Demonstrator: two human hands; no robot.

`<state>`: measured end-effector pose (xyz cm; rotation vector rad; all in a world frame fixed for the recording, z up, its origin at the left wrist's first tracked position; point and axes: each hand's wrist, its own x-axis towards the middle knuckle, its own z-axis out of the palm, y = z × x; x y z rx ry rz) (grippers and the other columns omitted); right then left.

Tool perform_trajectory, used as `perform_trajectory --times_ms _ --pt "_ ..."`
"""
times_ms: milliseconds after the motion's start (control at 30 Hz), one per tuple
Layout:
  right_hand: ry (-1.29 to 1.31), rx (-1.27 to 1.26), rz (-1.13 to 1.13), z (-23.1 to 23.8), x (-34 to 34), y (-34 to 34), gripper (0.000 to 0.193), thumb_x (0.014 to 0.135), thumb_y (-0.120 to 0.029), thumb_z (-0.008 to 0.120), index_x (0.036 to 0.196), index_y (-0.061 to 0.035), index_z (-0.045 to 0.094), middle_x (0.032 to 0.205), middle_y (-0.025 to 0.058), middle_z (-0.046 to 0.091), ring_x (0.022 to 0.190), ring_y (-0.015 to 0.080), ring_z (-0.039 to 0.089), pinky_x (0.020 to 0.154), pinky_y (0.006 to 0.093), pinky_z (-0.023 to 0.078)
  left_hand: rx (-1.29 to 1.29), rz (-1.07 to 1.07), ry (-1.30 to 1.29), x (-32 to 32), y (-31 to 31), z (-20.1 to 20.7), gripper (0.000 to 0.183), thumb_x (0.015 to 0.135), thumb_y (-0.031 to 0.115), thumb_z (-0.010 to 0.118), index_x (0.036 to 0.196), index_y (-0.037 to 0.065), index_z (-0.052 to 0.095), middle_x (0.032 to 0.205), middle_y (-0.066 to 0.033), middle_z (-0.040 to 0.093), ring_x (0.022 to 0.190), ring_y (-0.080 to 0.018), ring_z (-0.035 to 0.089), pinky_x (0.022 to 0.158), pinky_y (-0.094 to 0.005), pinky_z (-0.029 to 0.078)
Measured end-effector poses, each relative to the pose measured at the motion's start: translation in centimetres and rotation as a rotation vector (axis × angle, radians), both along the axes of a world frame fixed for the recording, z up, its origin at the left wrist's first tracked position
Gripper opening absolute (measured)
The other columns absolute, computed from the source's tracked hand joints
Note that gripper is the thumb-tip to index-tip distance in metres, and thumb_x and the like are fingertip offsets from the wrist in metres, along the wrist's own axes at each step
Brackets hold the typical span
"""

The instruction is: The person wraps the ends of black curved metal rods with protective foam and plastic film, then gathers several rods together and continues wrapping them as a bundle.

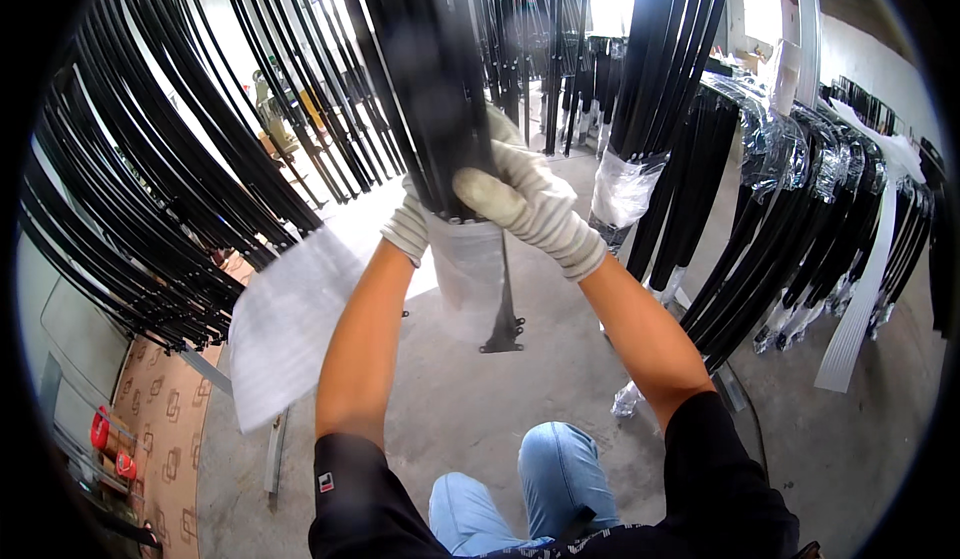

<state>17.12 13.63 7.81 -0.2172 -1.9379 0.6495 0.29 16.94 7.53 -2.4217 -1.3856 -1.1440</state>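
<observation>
Head view, and here's the gloved right hand (520, 197) closed round the black bundle of bars (440, 109), upright front and centre, thumb across its face! The left hand (406, 223) is mostly hidden behind; can't tell its grip. Stiff stuff, probably heavy together, likely slippery: best squeezed from both sides, above that soft, whitish wrap (465, 271).

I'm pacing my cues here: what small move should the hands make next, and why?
Probably draw the translucent wrap snug around the lower end of the black bundle using the right hand. The wrap hangs down past the bundle's end, and that hand grips the bundle close to the wrap's upper edge; the left hand, mostly hidden, seems placed to steady it.
</observation>
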Motion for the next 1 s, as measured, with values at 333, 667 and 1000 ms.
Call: perform_trajectory --times_ms 333,667,1000 --pt "0.707 -0.855 0.178 -7.2 -1.1 1.7 0.042 0.086 -0.021 0.05 0.125 -0.0091 0.038 0.111 0.0051 0.049 0.097 0.0115 0.05 0.083 0.0236 0.043 -0.369 -0.591 -0.184 4.5 -0.1 0.9 0.027 0.086 0.02 0.047 0.103 -0.001 0.052 0.082 -0.0061 0.059 0.077 -0.0152 0.057 0.069 -0.0238 0.049" --pt "0.254 -0.595 0.315 -5.9 3.3 5.6 0.022 0.068 -0.011 0.071 0.084 -0.0071 0.057 0.075 -0.0016 0.056 0.072 0.0064 0.051 0.068 0.0201 0.042 -0.49 -1.018 -0.777 1.4 3.5 -1.6 0.033 0.087 0.02 0.047 0.112 -0.001 0.047 0.093 -0.0077 0.058 0.084 -0.0156 0.056 0.071 -0.0234 0.049" --pt "-0.3 -0.596 -0.432 1.4 7.3 -2.7 0.028 0.067 -0.003 0.059 0.095 -0.0045 0.055 0.079 0.0038 0.057 0.079 0.0116 0.056 0.065 0.0248 0.048 -0.08 -0.586 -0.998 5.4 -6.8 -5.6 0.059 0.069 0.008 0.069 0.119 0.002 0.039 0.1 -0.007 0.055 0.09 -0.0139 0.053 0.082 -0.0314 0.045"
